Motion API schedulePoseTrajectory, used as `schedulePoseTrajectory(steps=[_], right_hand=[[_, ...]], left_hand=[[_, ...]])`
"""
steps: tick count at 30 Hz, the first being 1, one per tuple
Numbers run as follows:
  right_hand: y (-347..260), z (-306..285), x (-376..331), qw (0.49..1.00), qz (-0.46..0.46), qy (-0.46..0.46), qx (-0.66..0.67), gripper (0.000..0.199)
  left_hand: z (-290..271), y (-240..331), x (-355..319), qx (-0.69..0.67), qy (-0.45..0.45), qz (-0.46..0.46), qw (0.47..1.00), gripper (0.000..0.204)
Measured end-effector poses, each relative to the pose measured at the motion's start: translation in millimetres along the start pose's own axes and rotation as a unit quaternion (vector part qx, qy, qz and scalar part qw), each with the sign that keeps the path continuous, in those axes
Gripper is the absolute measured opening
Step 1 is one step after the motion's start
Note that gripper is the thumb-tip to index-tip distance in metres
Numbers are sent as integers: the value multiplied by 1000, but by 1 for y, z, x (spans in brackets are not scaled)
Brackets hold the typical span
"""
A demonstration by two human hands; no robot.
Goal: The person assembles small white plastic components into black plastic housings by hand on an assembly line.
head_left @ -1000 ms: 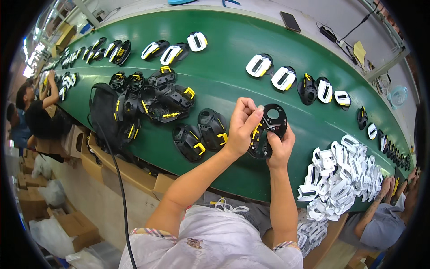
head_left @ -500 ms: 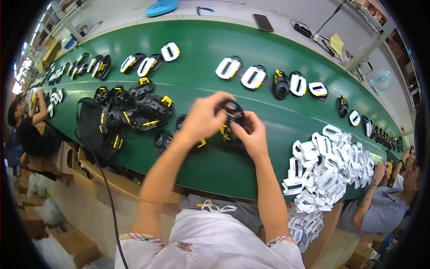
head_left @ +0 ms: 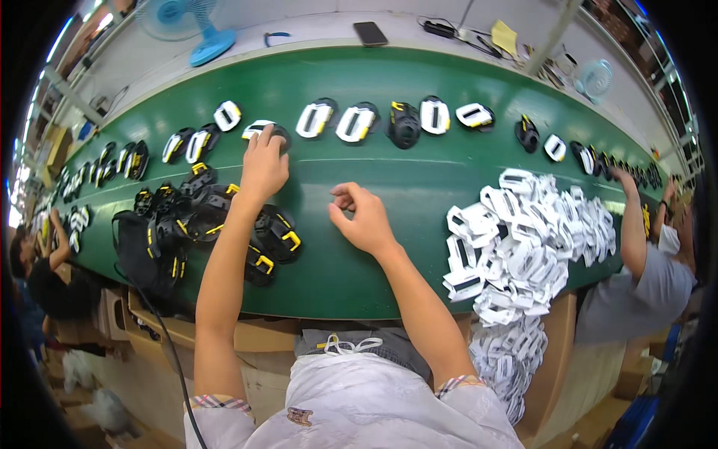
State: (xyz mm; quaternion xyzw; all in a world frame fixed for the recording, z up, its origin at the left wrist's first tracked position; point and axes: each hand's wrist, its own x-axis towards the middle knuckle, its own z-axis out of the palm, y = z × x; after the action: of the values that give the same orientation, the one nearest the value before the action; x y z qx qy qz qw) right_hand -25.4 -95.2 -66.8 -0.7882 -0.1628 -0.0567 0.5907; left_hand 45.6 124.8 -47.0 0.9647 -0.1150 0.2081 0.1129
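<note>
My left hand reaches over the green work surface, its fingers closed over a black-and-white oval part that rests in the far row. The fingers hide much of that part. My right hand hovers nearer to me over the green surface, thumb apart from loosely curled fingers, with nothing visible in it. Beside my left forearm lies a heap of black parts with yellow clips. To the right of my right hand spreads a big pile of white plastic frames.
More black-and-white oval parts line the far side. Behind stand a phone, a blue fan and a yellow paper. A black cable hangs at left. Co-workers sit left and right; one's arm reaches over the surface.
Both hands were together on a dark round part; now they are apart, the left out at the far row and the right drawn back without it. The whole view has swung to the right.
</note>
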Motion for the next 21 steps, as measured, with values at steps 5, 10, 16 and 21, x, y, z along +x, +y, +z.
schedulePoseTrajectory(steps=[5, 10, 16, 21], right_hand=[[29, 6, -8, 991, -111, 68, -20, 21], [15, 4, -2, 1000, -21, 18, 3, 17], [22, 1, 2, 1000, -18, 10, -24, 19], [36, 24, 2, 990, -135, 43, -9, 19]], left_hand=[[-3, 147, 10, -247, -109, 118, 956, 29], [19, 249, -1, -250, -241, 301, 888, 41], [44, 249, 8, -236, -242, 335, 879, 41], [22, 204, 12, -287, -180, 271, 901, 62]])
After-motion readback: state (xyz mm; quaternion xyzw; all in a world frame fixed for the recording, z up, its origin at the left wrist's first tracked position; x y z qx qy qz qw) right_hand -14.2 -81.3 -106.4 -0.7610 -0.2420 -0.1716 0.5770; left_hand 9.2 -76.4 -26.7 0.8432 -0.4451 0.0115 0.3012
